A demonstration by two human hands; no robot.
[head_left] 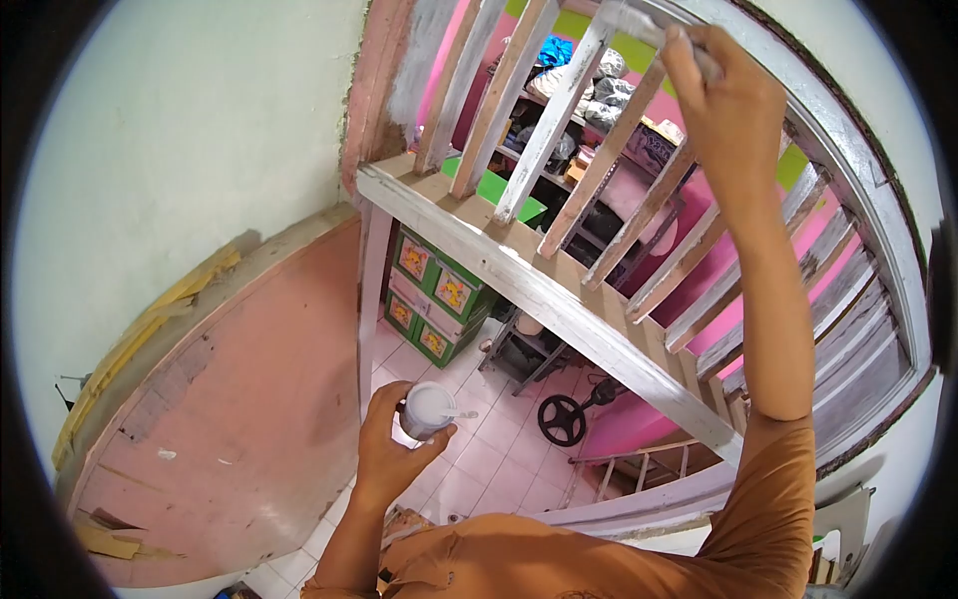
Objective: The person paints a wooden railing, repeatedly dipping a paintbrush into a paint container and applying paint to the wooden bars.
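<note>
My left hand [391, 444] is wrapped round a small cup [427, 433] of whitish paint [429, 402], held low in front of my body. A pale streak or stick shows at its rim. My right hand [736, 100] is raised high, its fingers closed on a paintbrush [639, 24]. The brush's blurred head is at the top of the wooden slats, close to a white-coated slat [559, 125]. Some slats carry white paint, while others, such as a brown slat [604, 165], show bare wood on one face. A white-streaked rail [539, 285] runs beneath them.
Behind the slats are shelves with bags [611, 92]. Below stand a green drawer cabinet [439, 295], a black steering wheel [562, 420] and a ladder [639, 469] on the tiled floor [479, 449]. To the left are a pink panel [249, 399] and a pale wall [200, 130].
</note>
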